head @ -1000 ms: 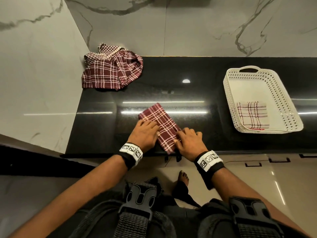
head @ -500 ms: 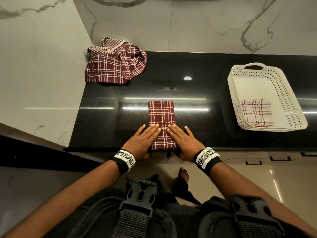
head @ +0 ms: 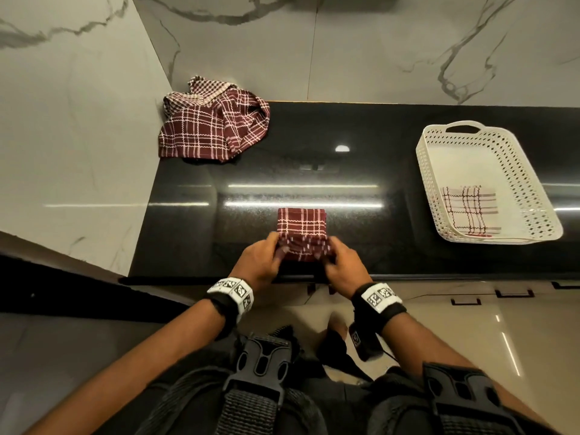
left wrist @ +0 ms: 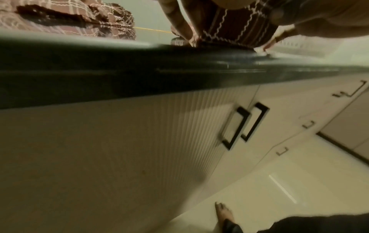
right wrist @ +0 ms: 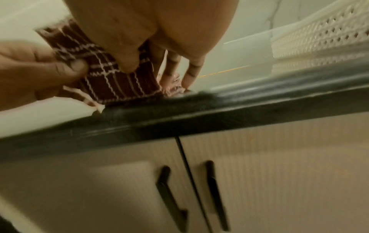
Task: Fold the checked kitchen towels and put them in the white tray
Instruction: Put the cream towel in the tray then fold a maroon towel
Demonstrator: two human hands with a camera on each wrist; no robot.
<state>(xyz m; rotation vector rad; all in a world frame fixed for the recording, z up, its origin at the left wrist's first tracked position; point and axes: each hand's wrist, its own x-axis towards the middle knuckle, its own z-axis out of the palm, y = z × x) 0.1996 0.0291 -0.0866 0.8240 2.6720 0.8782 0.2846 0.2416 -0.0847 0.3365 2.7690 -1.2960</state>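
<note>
A folded maroon checked towel (head: 300, 226) lies on the black counter (head: 194, 221) near its front edge. My left hand (head: 276, 250) and right hand (head: 330, 255) each pinch a near corner, and that near end is raised and blurred. The right wrist view shows the towel (right wrist: 111, 82) pinched by my right thumb, with my left hand (right wrist: 42, 71) gripping its other corner. A white perforated tray (head: 464, 161) at the right holds one folded light checked towel (head: 469, 211). A heap of unfolded checked towels (head: 213, 130) sits at the back left corner.
Marble walls close off the counter at the back and on the left. Cabinet doors with black handles (left wrist: 235, 127) hang below the counter edge. A bare foot (left wrist: 223, 214) stands on the tiled floor. Bare counter lies between the towel and the tray.
Both hands lay flat on the towel's near end half a second ago. They now pinch that end and have lifted it up toward the far end.
</note>
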